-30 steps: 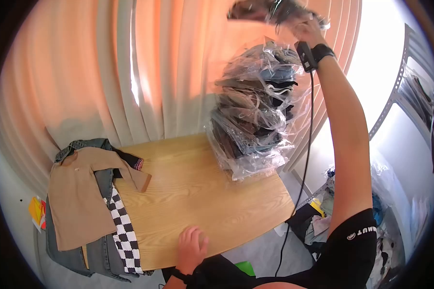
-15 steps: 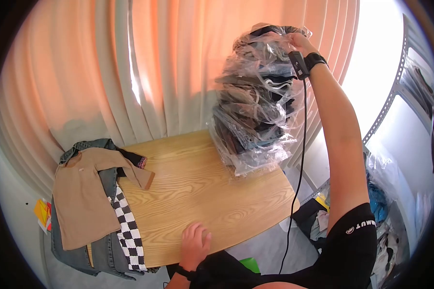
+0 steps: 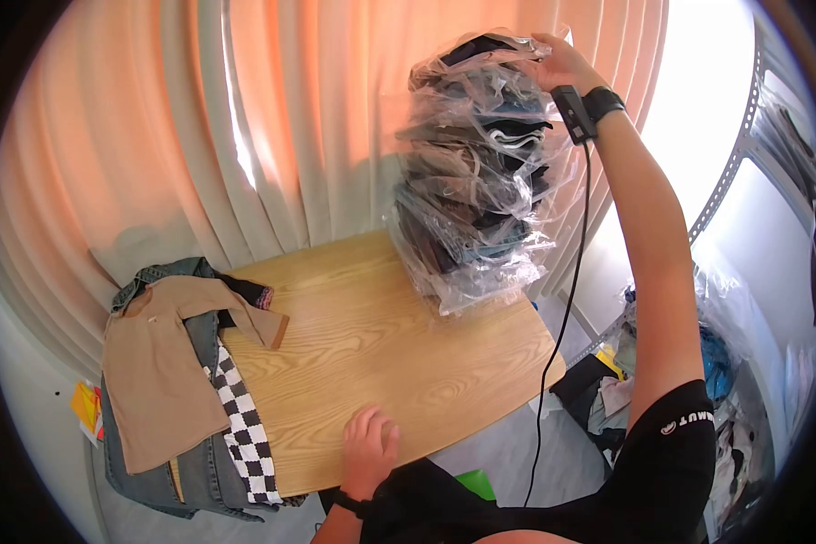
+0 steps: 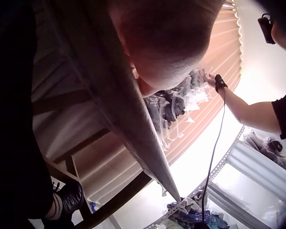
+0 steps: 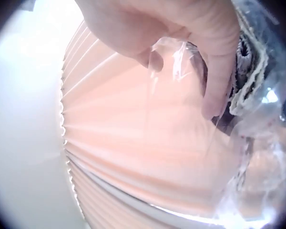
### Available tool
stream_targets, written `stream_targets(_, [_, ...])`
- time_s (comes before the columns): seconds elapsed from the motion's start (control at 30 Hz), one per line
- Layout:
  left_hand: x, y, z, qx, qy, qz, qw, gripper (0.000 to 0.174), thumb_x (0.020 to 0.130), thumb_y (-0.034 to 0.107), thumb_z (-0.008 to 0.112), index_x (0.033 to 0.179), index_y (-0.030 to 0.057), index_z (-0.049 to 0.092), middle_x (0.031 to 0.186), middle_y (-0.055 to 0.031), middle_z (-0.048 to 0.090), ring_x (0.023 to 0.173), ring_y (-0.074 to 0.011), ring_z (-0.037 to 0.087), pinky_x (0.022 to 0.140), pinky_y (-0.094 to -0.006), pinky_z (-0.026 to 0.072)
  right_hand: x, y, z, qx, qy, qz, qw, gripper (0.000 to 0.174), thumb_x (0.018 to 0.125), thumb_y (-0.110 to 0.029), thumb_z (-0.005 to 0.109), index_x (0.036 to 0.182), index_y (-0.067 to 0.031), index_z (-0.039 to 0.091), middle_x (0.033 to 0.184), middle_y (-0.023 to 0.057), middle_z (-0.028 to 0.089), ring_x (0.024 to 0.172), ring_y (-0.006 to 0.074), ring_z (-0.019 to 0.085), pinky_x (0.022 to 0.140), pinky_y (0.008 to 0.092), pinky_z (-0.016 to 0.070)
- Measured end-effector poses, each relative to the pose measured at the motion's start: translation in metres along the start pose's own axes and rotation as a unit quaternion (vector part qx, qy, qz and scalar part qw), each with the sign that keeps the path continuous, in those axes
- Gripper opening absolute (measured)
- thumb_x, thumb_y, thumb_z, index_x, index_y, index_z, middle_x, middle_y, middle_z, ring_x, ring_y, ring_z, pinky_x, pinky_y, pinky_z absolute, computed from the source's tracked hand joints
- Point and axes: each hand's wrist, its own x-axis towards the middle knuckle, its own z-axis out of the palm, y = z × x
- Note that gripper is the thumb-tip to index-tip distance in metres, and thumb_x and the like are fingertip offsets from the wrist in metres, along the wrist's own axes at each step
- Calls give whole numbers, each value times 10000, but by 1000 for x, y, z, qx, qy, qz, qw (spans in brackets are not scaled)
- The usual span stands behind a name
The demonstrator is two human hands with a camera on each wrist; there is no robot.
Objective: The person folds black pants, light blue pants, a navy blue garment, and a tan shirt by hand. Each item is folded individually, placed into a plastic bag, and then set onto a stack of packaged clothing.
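Note:
A tall stack of clothes in clear plastic bags (image 3: 476, 172) stands at the far right of the wooden table (image 3: 381, 354). My right hand (image 3: 553, 63) reaches up to the top bagged garment (image 3: 480, 54) and grips its plastic at the right edge. In the right wrist view the right hand (image 5: 200, 43) has thumb and a finger pinching the plastic bag (image 5: 257, 95). My left hand (image 3: 369, 449) lies flat on the table's front edge, holding nothing. From below, the left wrist view shows the left hand (image 4: 167, 43), the stack (image 4: 174, 102) and the raised right hand (image 4: 210, 77).
A beige top (image 3: 159, 363) lies over a denim garment (image 3: 145, 480) and a checkered cloth (image 3: 245, 435) at the table's left end. Curtains (image 3: 272, 118) hang behind. A metal shelf (image 3: 743, 163) and a heap of clothes (image 3: 725, 381) are at the right. A cable (image 3: 553, 363) hangs from my right wrist.
My right hand brought a dark bagged garment down from the air onto the top of the stack. The left hand stayed on the table edge.

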Motion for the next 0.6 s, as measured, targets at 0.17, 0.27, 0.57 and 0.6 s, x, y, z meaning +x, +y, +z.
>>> stream_targets(0.17, [2, 1, -2, 2, -6, -1, 1000, 202, 835, 209, 591, 932, 32, 604, 1127, -141, 543, 1090, -332, 491, 937, -428, 366, -79, 11, 43, 153, 4, -3, 988, 640, 941, -192, 436, 1344, 159, 83, 1353, 353, 279, 1279, 434, 329, 1102, 460, 306])
stream_targets(0.27, [0, -3, 0, 8, 6, -5, 1000, 199, 830, 200, 599, 933, 31, 600, 1114, -143, 547, 1076, -335, 497, 926, -433, 378, -145, 44, 66, -10, 16, -122, 992, 634, 930, -209, 459, 1375, 112, 140, 1395, 295, 292, 1288, 379, 348, 1081, 445, 325])
stream_targets(0.57, [-2, -5, -4, -79, 10, -36, 996, 210, 807, 136, 630, 989, 46, 577, 1140, -147, 534, 1103, -341, 486, 950, -414, 387, -321, 315, 67, -329, 87, 102, 935, 130, 917, -149, 530, 885, -23, 523, 773, 36, 560, 636, 82, 498, 583, 215, 410])
stream_targets(0.6, [-5, -7, -11, -69, 20, -53, 996, 210, 807, 136, 630, 989, 46, 577, 1140, -147, 534, 1103, -341, 486, 950, -414, 387, -335, 351, 57, -328, 104, 81, 936, 114, 917, -134, 530, 894, -23, 529, 771, 26, 556, 642, 71, 490, 585, 210, 401])
